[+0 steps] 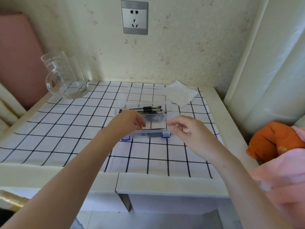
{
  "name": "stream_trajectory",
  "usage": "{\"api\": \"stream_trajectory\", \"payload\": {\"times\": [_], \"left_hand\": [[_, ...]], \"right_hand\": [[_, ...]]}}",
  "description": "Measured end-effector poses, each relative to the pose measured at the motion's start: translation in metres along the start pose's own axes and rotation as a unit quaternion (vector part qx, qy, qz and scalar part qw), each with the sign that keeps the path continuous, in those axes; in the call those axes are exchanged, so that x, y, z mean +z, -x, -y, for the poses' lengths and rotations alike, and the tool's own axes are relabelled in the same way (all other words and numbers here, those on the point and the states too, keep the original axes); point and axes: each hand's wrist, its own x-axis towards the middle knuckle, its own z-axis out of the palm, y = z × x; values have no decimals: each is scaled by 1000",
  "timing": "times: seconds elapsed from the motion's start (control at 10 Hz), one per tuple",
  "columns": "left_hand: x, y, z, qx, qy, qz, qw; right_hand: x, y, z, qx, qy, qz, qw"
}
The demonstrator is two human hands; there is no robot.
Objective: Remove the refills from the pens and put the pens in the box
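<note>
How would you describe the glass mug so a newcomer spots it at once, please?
Find the checked tablecloth and go to its far left corner. The glass mug stands there, the only clear thing with a handle and printed markings.

The one camera sits on my head, looking forward and down, close over the checked tablecloth [66, 129], facing the wall socket [134, 17].

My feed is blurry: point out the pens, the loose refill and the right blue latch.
pens [149, 109]: head view, black grips.
refill [153, 129]: head view, mid-shaft.
right blue latch [165, 135]: head view, front face.
</note>
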Motion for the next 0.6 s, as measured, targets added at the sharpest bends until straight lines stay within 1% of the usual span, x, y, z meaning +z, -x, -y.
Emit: {"api": "stream_trajectory", "payload": {"times": [0.1,0.2,0.3,0.4,0.5,0.6], "left_hand": [[3,3,3,0,43,-32,999],[3,13,6,12,59,-75,995],[-2,27,14,3,56,-92,994],[-4,40,19,-5,7,-63,998],[1,42,15,4,-49,-31,998],[4,43,12,-1,-39,-58,998]], "right_hand": [[19,-11,6,-47,81,23,995],[40,-21,4,-65,176,56,981],[50,-27,0,-59,197,62,977],[52,-31,-1,-38,221,65,972],[58,-32,-5,-28,241,57,969],[58,-32,-4,-25,224,39,973]]}}
